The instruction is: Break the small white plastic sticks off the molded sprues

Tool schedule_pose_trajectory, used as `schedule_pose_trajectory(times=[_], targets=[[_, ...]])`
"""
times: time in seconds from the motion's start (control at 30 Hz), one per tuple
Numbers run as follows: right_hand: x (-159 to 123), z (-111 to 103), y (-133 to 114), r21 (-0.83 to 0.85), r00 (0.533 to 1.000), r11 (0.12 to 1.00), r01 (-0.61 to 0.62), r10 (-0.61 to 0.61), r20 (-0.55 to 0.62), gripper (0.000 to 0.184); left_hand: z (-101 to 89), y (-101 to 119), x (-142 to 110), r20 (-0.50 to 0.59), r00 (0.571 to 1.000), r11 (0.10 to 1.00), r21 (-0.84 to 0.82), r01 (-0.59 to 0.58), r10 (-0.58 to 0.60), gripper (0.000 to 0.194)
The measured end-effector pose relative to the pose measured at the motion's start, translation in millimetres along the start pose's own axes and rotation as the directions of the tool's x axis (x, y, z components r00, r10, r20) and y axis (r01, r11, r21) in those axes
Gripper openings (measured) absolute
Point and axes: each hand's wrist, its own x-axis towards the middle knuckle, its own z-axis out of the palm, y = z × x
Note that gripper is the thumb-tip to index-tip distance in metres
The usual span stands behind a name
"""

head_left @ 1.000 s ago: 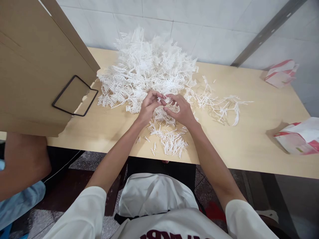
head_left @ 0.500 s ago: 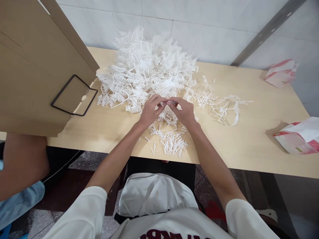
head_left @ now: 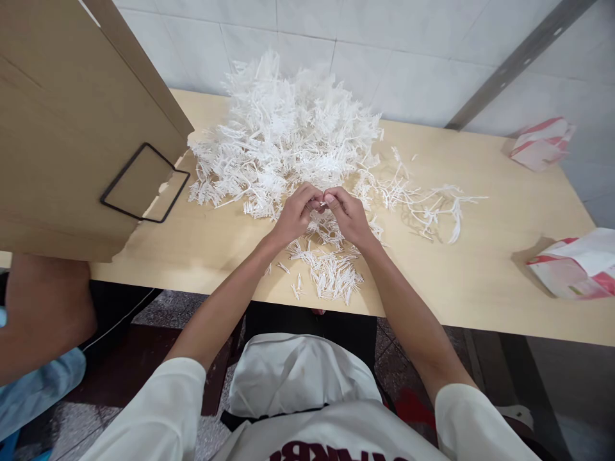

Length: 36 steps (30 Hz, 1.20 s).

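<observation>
My left hand [head_left: 298, 212] and my right hand [head_left: 350, 216] meet over the table [head_left: 480, 262], fingers pinched together at the tips. Between them is a small white branched plastic piece [head_left: 323, 204], mostly covered by the fingers. Right behind the hands rises a big heap of white branched plastic pieces [head_left: 293, 134]. Nearer the table's front edge, below my hands, lies a smaller pile of short thin white sticks [head_left: 335, 275]. Several bare white stems [head_left: 439, 205] are strewn to the right of my right hand.
A cardboard sheet [head_left: 72, 141] stands at the left, with a black wire frame [head_left: 144, 182] by its edge. Another person's arm [head_left: 48, 314] shows beneath it. Two red-and-white paper packets, a front one [head_left: 576, 266] and a back one [head_left: 542, 144], sit at the right. A tiled wall [head_left: 394, 70] runs behind.
My fingertips have shifted slightly, and the right hand's fingers are curled in more. A white tip now shows between the hands. The piles look the same.
</observation>
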Motion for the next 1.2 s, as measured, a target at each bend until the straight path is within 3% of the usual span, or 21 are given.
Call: schedule_pose_trajectory(times=[0.2, 0.33, 0.43, 0.53, 0.67, 0.87, 1.0, 1.2], targets=[[6, 1, 5, 0.195, 0.981, 0.977, -0.089, 0.120, -0.152, 0.027, 1.4, 2, 1, -0.029, 0.994, 0.993, -0.060, 0.100, -0.102, 0.028], [9, -1, 3, 0.227, 0.978, 0.967, -0.113, 0.149, -0.149, 0.015, 3.3, 2, 0, -0.035, 0.984, 0.980, -0.097, 0.171, -0.175, 0.034], [9, -3, 1, 0.236, 0.981, 0.960, -0.150, 0.173, -0.083, 0.012, 4.5, 1, -1, -0.030, 0.980, 0.973, -0.126, 0.192, -0.198, 0.034], [7, -3, 0, 0.195, 0.985, 0.967, -0.166, 0.170, -0.005, 0.021, 6.1, -2, -2, -0.007, 0.976, 0.965, -0.152, 0.213, -0.217, 0.032], [5, -1, 2, 0.031, 0.989, 0.989, -0.146, 0.146, -0.019, 0.035, 8.5, -8, -3, -0.005, 0.977, 0.961, -0.176, 0.211, -0.215, 0.031], [5, -5, -4, -0.179, 0.991, 0.984, 0.022, 0.002, 0.131, 0.034, 5.5, -4, -2, 0.050, 0.973, 0.954, -0.193, 0.229, -0.224, 0.032], [4, -4, -4, -0.197, 0.988, 0.979, 0.051, -0.021, 0.153, 0.035, 3.6, -3, -2, 0.060, 0.979, 0.958, -0.199, 0.205, -0.197, 0.034], [3, -1, -3, -0.109, 0.992, 0.994, 0.019, -0.005, 0.125, 0.031, 7.5, -8, -1, 0.078, 0.973, 0.905, -0.357, 0.230, -0.217, 0.038]])
